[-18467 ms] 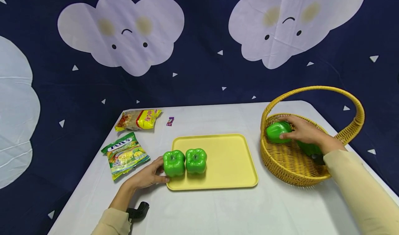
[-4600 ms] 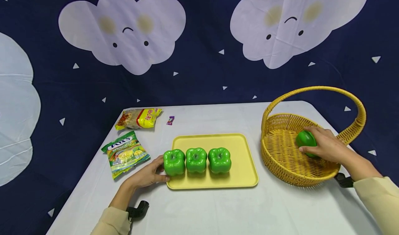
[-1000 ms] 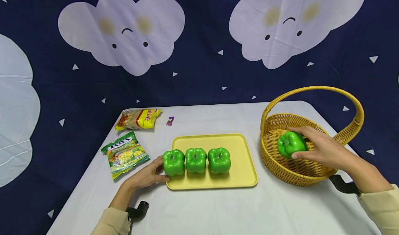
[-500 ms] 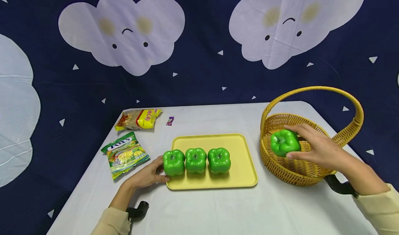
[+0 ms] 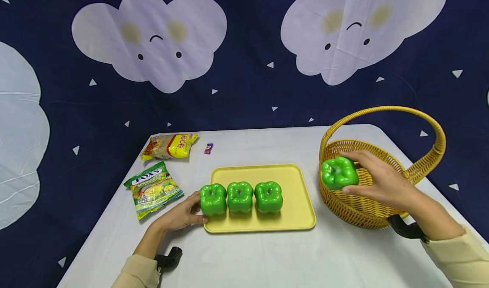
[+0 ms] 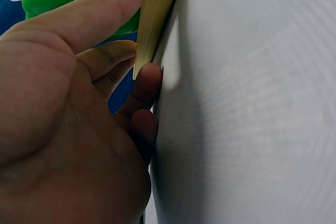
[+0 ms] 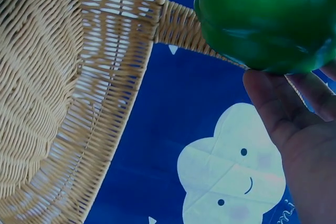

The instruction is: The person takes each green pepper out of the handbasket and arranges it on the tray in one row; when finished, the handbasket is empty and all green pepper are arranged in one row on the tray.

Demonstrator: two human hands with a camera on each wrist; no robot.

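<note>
My right hand (image 5: 376, 182) grips a glossy green bell pepper (image 5: 339, 173), its stem side facing left. The pepper is held above the left part of a yellow wicker basket (image 5: 353, 216) with a tall arched handle. In the right wrist view the fingers press against the underside of the pepper (image 7: 268, 19), beside the basket wall (image 7: 121, 61). My left hand (image 5: 179, 213) holds a yellow tray (image 5: 296, 203) at its left edge, thumb at the near corner. Three green bell peppers, left (image 5: 213, 199), middle (image 5: 240, 197) and right (image 5: 268, 197), stand in a row on the tray, stems up.
Left of the tray lies a green Fox's candy bag (image 5: 153, 190). Behind it are a yellow food packet (image 5: 170, 146) and a small purple wrapped candy (image 5: 208, 148). A dark blue cloth with clouds (image 5: 248, 97) hangs behind the white table (image 5: 267, 258).
Over the last second my right hand has raised the bell pepper from inside the basket and moved it left. Earlier, a third pepper came onto the tray. The left hand stays in place.
</note>
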